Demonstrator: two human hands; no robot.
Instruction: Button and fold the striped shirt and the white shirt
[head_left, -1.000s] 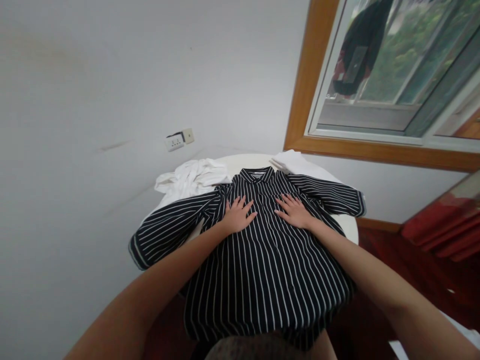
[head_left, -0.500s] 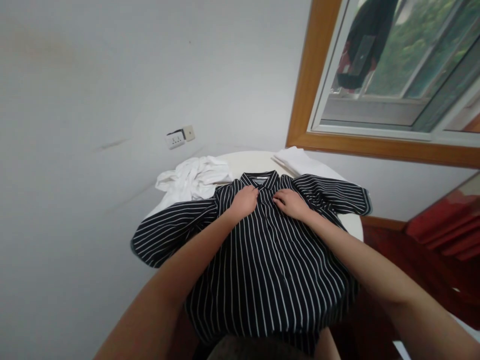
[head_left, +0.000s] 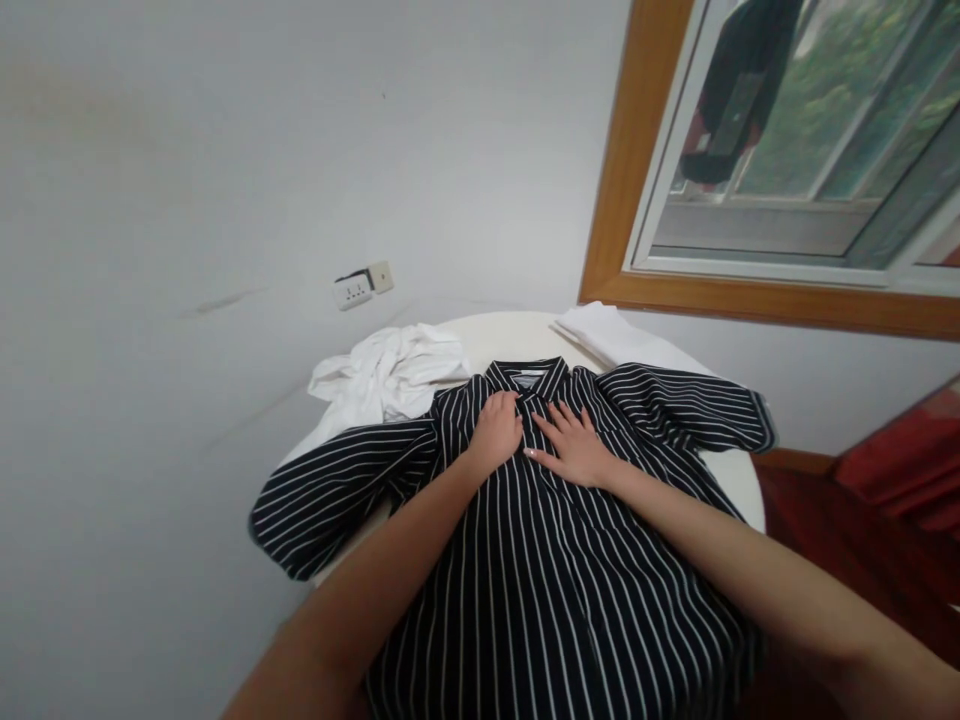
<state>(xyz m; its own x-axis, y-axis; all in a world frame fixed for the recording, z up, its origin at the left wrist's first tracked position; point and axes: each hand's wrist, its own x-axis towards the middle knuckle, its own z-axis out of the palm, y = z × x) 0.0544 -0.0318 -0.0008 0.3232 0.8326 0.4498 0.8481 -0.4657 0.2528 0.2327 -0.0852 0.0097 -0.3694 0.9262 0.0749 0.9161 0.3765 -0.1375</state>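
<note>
A black shirt with white stripes (head_left: 525, 560) lies front up, its collar (head_left: 551, 378) pointing toward the wall and its sleeves spread to both sides. My left hand (head_left: 496, 435) is on the front placket just below the collar, fingers bent together on the fabric; what lies under the fingertips is partly hidden. Beside it, my right hand (head_left: 576, 448) rests flat on the chest with its fingers spread. The shirt's lower part hangs toward me past the table's near side.
Under the shirt is a round white table (head_left: 502, 328) against the wall. A crumpled white cloth (head_left: 390, 370) lies at its back left, a folded white cloth (head_left: 622, 335) at its back right. A wall socket (head_left: 352, 291) and a wood-framed window (head_left: 600, 250) are behind.
My right hand has gone from bent fingers to lying flat and spread on the chest. Both hands have shifted slightly down the shirt front, and the view has moved a little.
</note>
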